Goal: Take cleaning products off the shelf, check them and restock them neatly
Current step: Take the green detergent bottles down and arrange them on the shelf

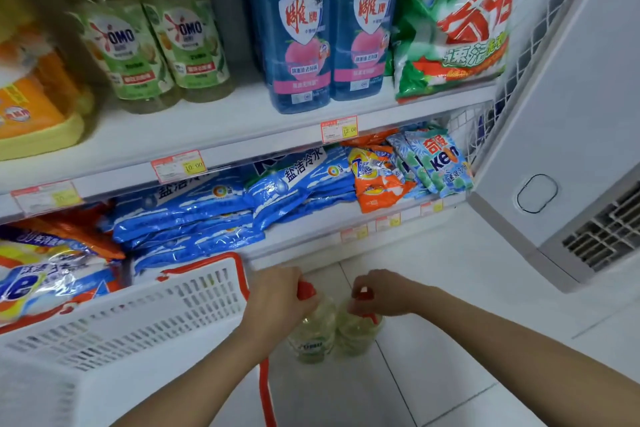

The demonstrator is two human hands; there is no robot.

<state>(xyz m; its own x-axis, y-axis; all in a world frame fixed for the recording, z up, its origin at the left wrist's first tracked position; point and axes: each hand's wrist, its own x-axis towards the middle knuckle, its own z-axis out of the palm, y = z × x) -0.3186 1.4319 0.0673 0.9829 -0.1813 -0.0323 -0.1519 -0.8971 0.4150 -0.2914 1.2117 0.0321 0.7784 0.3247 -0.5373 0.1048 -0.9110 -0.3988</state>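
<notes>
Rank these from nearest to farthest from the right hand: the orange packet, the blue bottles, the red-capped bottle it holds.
1. Red-capped bottle, on the floor, its cap in the right hand.
2. Orange packet, on the lower shelf.
3. Blue bottles, on the upper shelf.

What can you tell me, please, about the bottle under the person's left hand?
The bottle is clear plastic holding pale yellow-green liquid, with a red cap and a small label low on its side. Seen from above, it appears to stand upright on the white tiled floor, right of the white basket and close beside a matching bottle. The left hand grips its top.
</notes>
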